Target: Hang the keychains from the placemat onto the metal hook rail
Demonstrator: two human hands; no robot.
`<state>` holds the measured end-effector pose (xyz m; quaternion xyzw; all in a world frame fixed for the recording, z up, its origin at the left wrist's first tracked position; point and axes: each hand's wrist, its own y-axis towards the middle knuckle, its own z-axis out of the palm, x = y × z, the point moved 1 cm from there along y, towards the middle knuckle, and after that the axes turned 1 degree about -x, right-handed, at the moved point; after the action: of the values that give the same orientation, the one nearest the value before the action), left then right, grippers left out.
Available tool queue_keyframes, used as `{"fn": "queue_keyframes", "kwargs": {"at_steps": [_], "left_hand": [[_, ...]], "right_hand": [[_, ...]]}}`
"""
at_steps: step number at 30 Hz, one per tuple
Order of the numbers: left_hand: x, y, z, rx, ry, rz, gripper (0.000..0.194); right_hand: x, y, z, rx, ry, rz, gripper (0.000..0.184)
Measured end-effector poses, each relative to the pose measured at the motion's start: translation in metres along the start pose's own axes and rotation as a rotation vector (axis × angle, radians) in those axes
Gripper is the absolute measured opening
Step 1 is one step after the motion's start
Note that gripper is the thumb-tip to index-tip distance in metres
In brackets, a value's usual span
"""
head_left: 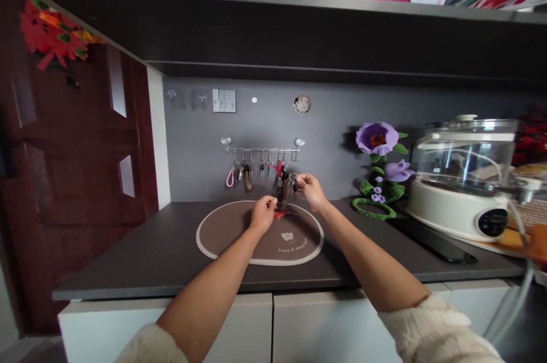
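In the head view, the left hand (262, 213) and right hand (311, 191) are apart, both raised over the far edge of a round brown mat with a cream border (294, 246). Thumb and fingers of the right hand appear pinched on a silver key ring (293, 176), which hangs beside a dark bunch of keys (282, 183). The left hand's fingers are drawn together just below that bunch, near a small red tag (279, 215), but whether they grip anything cannot be told.

The dark bunch lies between the hands, under a slim chrome hook rail (260, 150) fixed to a grey backsplash (196, 141). More keys hang along the rail to the left, including a pink loop keychain (231, 178), and a red clip (278, 168) hangs just above the bunch.

Below is a dark grey countertop (128, 260). Well to the right stand a purple felt flower ornament (377, 139) and a cream cooker with a clear glass lid (461, 180).
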<state>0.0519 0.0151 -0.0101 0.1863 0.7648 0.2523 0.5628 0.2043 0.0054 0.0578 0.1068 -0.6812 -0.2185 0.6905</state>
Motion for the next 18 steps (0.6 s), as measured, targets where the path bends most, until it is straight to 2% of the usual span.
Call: {"fn": "queue_keyframes", "kwargs": {"at_steps": [6, 12, 18], "left_hand": [[0.003, 0.001, 0.001, -0.001, 0.054, 0.002, 0.027], [0.001, -0.001, 0.000, 0.004, 0.071, 0.001, 0.027], [-0.001, -0.001, -0.001, 0.008, 0.078, 0.002, 0.026]], "right_hand": [[0.015, 0.027, 0.003, -0.081, 0.112, 0.042, 0.003], [0.025, 0.051, 0.010, -0.169, 0.112, 0.090, 0.016], [0.029, 0.062, 0.020, -0.213, 0.146, 0.150, 0.020]]}}
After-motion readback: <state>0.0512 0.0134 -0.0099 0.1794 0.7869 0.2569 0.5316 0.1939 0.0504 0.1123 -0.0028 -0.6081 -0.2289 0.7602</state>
